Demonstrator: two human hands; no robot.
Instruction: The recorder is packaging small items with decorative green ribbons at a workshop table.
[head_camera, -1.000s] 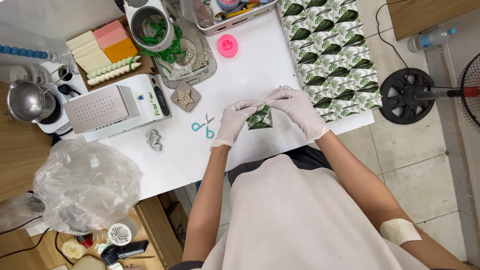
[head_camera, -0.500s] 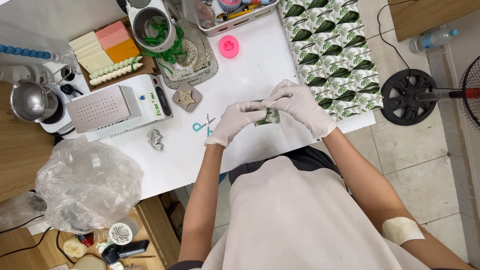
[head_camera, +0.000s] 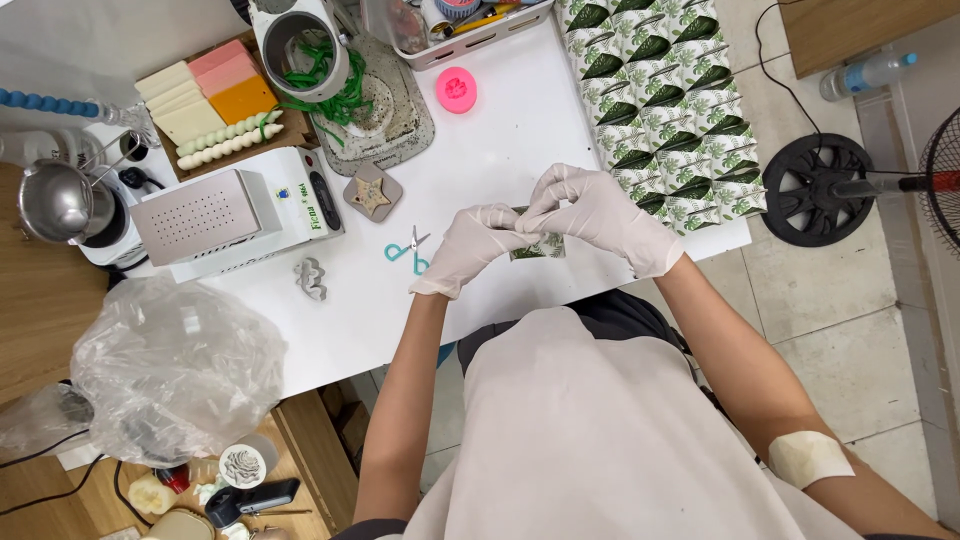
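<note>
Two hands: both gloved in white, brought together over the near middle of the white surface (head_camera: 520, 130).
Left hand (head_camera: 468, 245): fingers closed narrowly on the left edge of a small leaf-printed packet (head_camera: 537, 248), pinching it so it is steadied.
Right hand (head_camera: 598, 210): fingers curled and pinched on the packet's top, arched above it; a fold or seal seems to be worked, judging by the grip.
Packet position: held just above the surface, close to the body, mostly hidden by the fingers.
Leaf-printed sheet (head_camera: 660, 110): laid flat to the right, same pattern, kept within reach.
Teal scissors (head_camera: 408, 248): left lying just beside the left hand.
Star-shaped piece (head_camera: 372, 194): set on a small pad, apart from the hands.
Pink mould (head_camera: 457, 89): parked farther back.
</note>
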